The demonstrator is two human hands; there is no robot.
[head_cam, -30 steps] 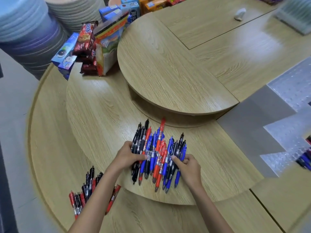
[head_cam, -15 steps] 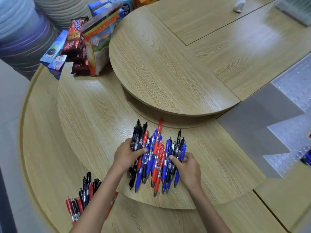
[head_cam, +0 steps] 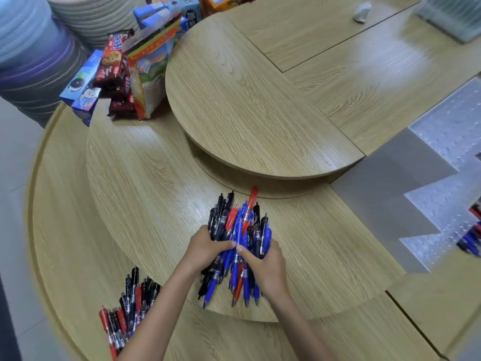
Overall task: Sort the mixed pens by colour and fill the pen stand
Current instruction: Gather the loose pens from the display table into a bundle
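Pale wood grain covers the stepped table [head_cam: 364, 74], which rises in curved tiers: a low outer ring, a wide middle tier [head_cam: 145, 183], and a round top tier [head_cam: 247, 105] overhanging it. At the far left, beyond the table edge, stands a tall stack of plates [head_cam: 33, 61] in blue, purple and cream. A clear, stepped pen stand [head_cam: 442, 152] sits at the right edge of the table, and a few pens in the stand [head_cam: 471, 238], seemingly blue and red, show at its lower steps, though they are too blurred to count. Snack packets [head_cam: 117, 74] and boxes are crowded at the back left of the middle tier, leaning against the top tier. Near the front of the middle tier lies the bundle of pens [head_cam: 239, 230], a mix of blue, black and red, gathered tight with their tips fanning out past the tier's edge. A second pile of pens [head_cam: 130, 300], red and black, rests on the low outer ring at the lower left, partly behind the left forearm. The left hand [head_cam: 205, 246] is curled round the left side of the bundle and the right hand [head_cam: 265, 261] clasps the right side, thumbs meeting on top. One red pen [head_cam: 251, 201] sticks out farther than the rest at the bundle's far end. A small white object [head_cam: 361, 11] lies on the table far back.
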